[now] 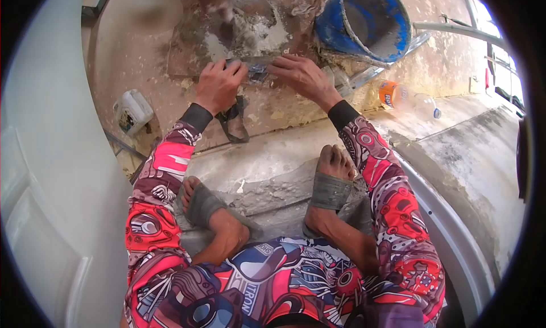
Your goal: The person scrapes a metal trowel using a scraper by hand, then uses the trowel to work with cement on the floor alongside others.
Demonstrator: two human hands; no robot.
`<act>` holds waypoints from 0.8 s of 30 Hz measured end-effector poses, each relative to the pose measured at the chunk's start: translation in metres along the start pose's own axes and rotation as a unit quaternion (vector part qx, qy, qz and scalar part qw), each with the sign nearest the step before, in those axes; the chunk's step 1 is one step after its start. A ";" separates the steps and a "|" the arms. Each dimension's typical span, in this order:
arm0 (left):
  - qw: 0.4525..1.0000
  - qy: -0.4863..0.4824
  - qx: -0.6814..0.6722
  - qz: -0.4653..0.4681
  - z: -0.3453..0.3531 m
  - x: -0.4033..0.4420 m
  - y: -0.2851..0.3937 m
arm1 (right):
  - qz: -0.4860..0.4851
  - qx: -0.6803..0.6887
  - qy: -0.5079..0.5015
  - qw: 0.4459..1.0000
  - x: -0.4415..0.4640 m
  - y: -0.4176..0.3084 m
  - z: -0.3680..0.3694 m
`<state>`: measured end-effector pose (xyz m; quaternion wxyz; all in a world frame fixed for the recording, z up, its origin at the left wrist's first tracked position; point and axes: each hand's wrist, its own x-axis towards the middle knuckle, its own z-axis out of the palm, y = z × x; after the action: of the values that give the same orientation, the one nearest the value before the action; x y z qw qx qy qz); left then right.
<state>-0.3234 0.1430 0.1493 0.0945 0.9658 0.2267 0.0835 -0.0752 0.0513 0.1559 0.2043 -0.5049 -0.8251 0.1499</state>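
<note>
Both of my hands meet over a thin, dark, flat strip with a shiny patch point(257, 68), near the top centre. My left hand point(220, 84) has its fingers bent over the strip's left end. At the right end, my right hand point(302, 77) holds it with fingers pressed together. Beneath and beyond them lies a brown board point(190, 58) smeared with white and grey paste point(267, 29). A dark cloth-like piece point(233, 123) lies just below my left hand. The strip's exact shape is partly hidden by my fingers.
A blue bucket point(398, 43) with a grey-crusted inside stands at the upper right. Plastic bottles point(398, 95) lie right of my right hand. A white jug point(133, 112) is at the left. Another person's blurred hand point(219, 3) shows at the top. My feet point(331, 186) rest on a ledge.
</note>
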 end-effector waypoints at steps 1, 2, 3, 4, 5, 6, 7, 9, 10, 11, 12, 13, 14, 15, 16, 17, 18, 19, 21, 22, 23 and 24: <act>1.000 0.007 -0.013 -0.017 0.005 0.003 -0.002 | -0.008 -0.004 0.001 1.000 0.000 0.001 0.001; 0.998 0.028 -0.033 -0.053 0.009 0.004 -0.005 | 0.004 0.001 0.002 1.000 -0.002 0.003 0.001; 0.993 0.048 -0.053 -0.089 0.009 0.006 -0.007 | 0.017 0.007 0.002 1.000 -0.006 0.005 0.000; 0.987 0.069 -0.072 -0.124 0.009 0.007 -0.007 | 0.028 0.012 0.004 1.000 -0.009 0.008 -0.001; 0.982 0.083 -0.087 -0.144 0.008 0.008 -0.008 | 0.028 0.005 0.006 1.000 -0.012 0.012 0.001; 0.976 0.097 -0.103 -0.164 0.001 0.012 -0.006 | 0.028 -0.003 0.008 1.000 -0.014 0.015 0.005; 0.969 0.112 -0.119 -0.183 -0.002 0.015 -0.004 | 0.029 -0.011 0.009 0.999 -0.017 0.019 0.009; 0.963 0.140 -0.119 -0.196 0.008 0.018 -0.005 | 0.046 -0.003 0.018 0.999 -0.022 0.024 0.012; 0.960 0.154 -0.118 -0.203 0.015 0.016 -0.005 | 0.054 0.002 0.023 0.998 -0.024 0.024 0.013; 0.956 0.130 -0.119 -0.233 0.028 0.009 -0.004 | 0.088 0.000 0.002 0.996 -0.026 0.022 0.014; 0.951 0.107 -0.120 -0.264 0.046 -0.002 -0.004 | 0.122 -0.003 -0.018 0.992 -0.030 0.020 0.015; 0.945 0.086 -0.121 -0.292 0.049 -0.002 -0.005 | 0.156 -0.009 -0.037 0.987 -0.031 0.022 0.014; 0.931 0.106 -0.151 -0.314 0.053 -0.002 -0.009 | 0.167 -0.020 -0.030 0.985 -0.032 0.025 0.015; 0.915 0.118 -0.185 -0.337 0.052 -0.005 -0.006 | 0.182 -0.029 -0.028 0.982 -0.036 0.024 0.017; 0.896 0.127 -0.219 -0.364 0.050 -0.012 0.000 | 0.198 -0.034 -0.030 0.979 -0.044 0.018 0.020; 0.866 0.163 -0.256 -0.398 0.055 -0.018 0.001 | 0.208 -0.034 -0.028 0.977 -0.047 0.016 0.022; 0.814 0.161 -0.337 -0.444 0.062 -0.029 -0.002 | 0.218 -0.035 -0.024 0.975 -0.050 0.015 0.026; 0.755 0.157 -0.416 -0.483 0.067 -0.039 -0.005 | 0.231 -0.037 -0.019 0.972 -0.057 0.016 0.032; 0.595 0.153 -0.556 -0.560 0.045 -0.037 0.009 | 0.250 -0.033 -0.017 0.968 -0.072 0.023 0.050; 0.631 0.177 -0.528 -0.540 0.041 -0.032 0.011 | 0.260 -0.030 -0.017 0.965 -0.076 0.026 0.054; 0.664 0.201 -0.499 -0.520 0.040 -0.030 0.013 | 0.259 -0.034 -0.018 0.965 -0.081 0.030 0.057; 0.695 0.223 -0.467 -0.499 0.037 -0.028 0.014 | 0.259 -0.037 -0.020 0.965 -0.084 0.030 0.058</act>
<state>-0.3349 0.1121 0.1134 0.5075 0.4956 0.6217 0.3321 -0.0461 -0.0127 0.0763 0.1235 -0.7058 -0.6746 0.1772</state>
